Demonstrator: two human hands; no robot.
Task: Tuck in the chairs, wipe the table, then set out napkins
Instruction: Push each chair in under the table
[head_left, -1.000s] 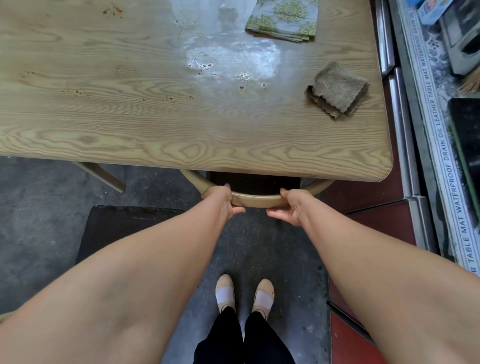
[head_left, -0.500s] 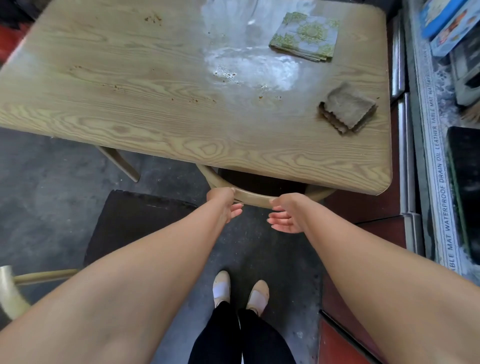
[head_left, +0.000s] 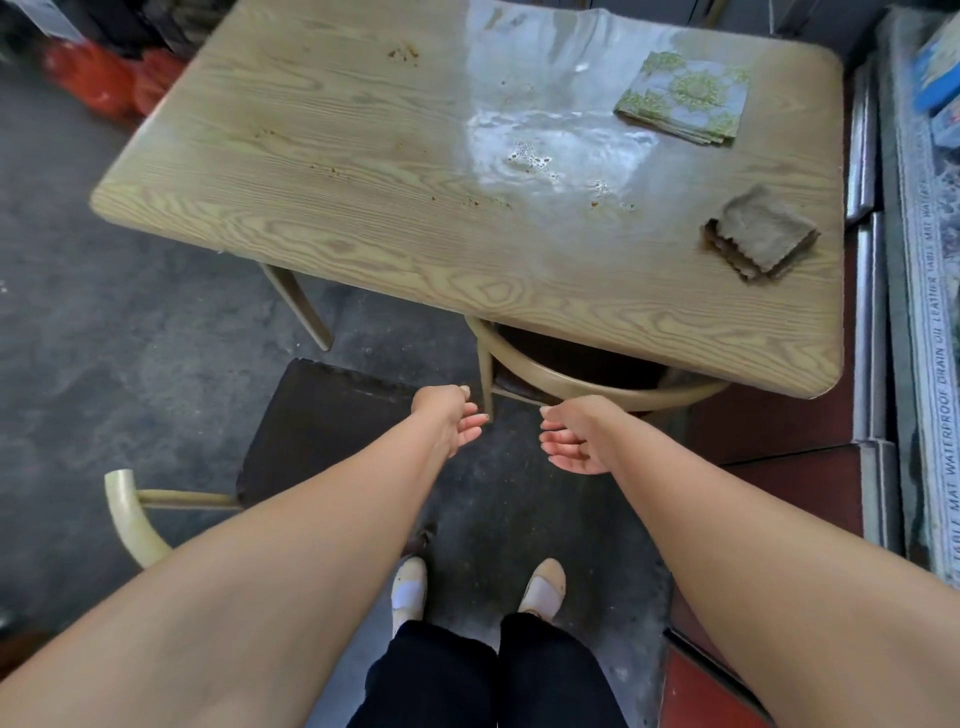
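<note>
Counter edge: the counter (head_left: 363, 182) is showing its near long edge and its rounded near-right corner, both overhanging the chair (head_left: 524, 364); its left short edge is facing the floor (head_left: 130, 338).
Open room: grey floor is stretching wide to the left of the counter and running between the shoes (head_left: 410, 587) and the near edge. The right side is sitting tight against metal rails (head_left: 865, 156) and a printed mat (head_left: 930, 312).
Chair: sitting tucked under the near-right part of the counter, with only its curved back rail and a strip of dark seat showing.
Second chair: the second chair (head_left: 322, 426) is standing out from the counter at near left. Its dark seat is in full view and a pale bent rail is curving off to the left.
Left grip: the left grip (head_left: 452, 421) is hanging slack with fingers loosely curled, holding nothing, just beside the chair's left upright.
Right grip: the right grip (head_left: 571, 441) is turning palm-up with fingers loosely bent, holding nothing, just below the back rail; contact cannot be told.
Surface: a wet patch (head_left: 545, 150) with suds is shining right of centre; brown crumbs (head_left: 402, 52) are lying near the far edge and across the middle.
Napkins: the napkins (head_left: 685, 96), a folded green-patterned stack, are lying at the far-right corner beside the wet patch.
Cloth: the cloth (head_left: 761, 234), brown and folded, is lying near the right edge, apart from the napkins.
In the way: the second chair is occupying the floor at near left; red bags (head_left: 98, 78), blurred, are sitting beyond the far-left corner.
</note>
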